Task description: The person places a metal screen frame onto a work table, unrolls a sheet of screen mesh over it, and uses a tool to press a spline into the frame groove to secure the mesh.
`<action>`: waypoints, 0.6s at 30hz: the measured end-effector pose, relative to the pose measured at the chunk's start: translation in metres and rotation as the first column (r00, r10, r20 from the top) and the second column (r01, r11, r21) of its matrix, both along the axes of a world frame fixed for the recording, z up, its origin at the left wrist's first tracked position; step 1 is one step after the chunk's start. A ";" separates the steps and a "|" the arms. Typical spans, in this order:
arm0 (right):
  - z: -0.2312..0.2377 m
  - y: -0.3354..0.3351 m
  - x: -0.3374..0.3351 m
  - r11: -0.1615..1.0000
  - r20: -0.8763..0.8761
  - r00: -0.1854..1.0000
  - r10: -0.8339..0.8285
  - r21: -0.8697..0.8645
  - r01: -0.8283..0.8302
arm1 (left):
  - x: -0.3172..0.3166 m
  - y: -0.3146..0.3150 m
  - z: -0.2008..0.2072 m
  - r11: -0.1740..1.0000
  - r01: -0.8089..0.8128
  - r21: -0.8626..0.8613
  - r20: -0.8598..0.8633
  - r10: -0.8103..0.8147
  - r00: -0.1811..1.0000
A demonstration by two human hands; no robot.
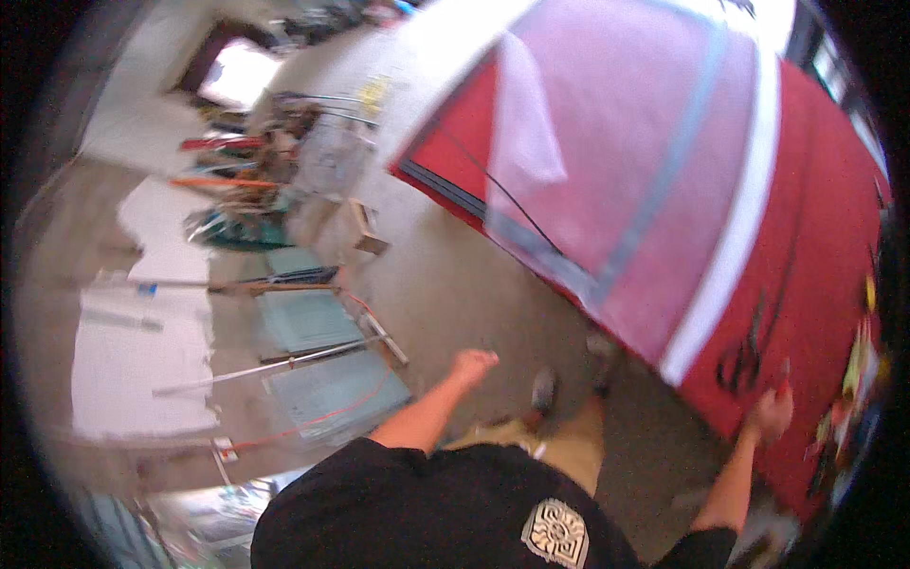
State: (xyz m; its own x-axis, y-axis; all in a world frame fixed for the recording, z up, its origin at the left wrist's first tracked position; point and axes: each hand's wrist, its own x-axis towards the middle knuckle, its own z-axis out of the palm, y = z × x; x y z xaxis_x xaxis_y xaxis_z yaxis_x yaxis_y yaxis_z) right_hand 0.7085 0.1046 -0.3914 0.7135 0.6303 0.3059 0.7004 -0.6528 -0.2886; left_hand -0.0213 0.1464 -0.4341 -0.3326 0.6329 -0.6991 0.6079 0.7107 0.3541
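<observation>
My right hand [773, 414] is closed around a slim red tool [785, 383] that points upward; blur hides its exact kind. That hand is over the near right part of a large red-covered table [820, 247]. Close by on the red surface lies a looped black cord [737, 368]. My left hand [474, 366] hangs over the floor, left of the table's edge, its fingers curled loosely together with nothing visible in them. Translucent plastic film [626, 142] covers much of the table, with one corner folded back. A white strip [735, 256] runs along the film's right side.
Glass-like panes [308, 321] and long bars [284, 365] are at the left, with an orange cord [332, 427] among them. A small wooden box [368, 226] and a cluttered heap [246, 180] are farther off. Colourful items [858, 379] line the table's right edge.
</observation>
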 end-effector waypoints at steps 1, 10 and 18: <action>0.024 -0.011 -0.016 0.999 -0.036 0.998 -0.043 0.017 0.043 | 0.021 -0.001 0.025 0.993 -0.111 0.037 0.116 0.106 0.988; -0.025 -0.053 -0.005 0.942 0.165 0.968 -0.192 -0.245 0.228 | 0.023 -0.032 0.024 0.959 0.010 0.283 0.205 -0.071 0.976; -0.029 -0.053 -0.001 0.943 0.176 0.967 -0.183 -0.246 0.223 | 0.045 -0.012 0.053 0.923 0.018 0.384 0.191 -0.098 0.977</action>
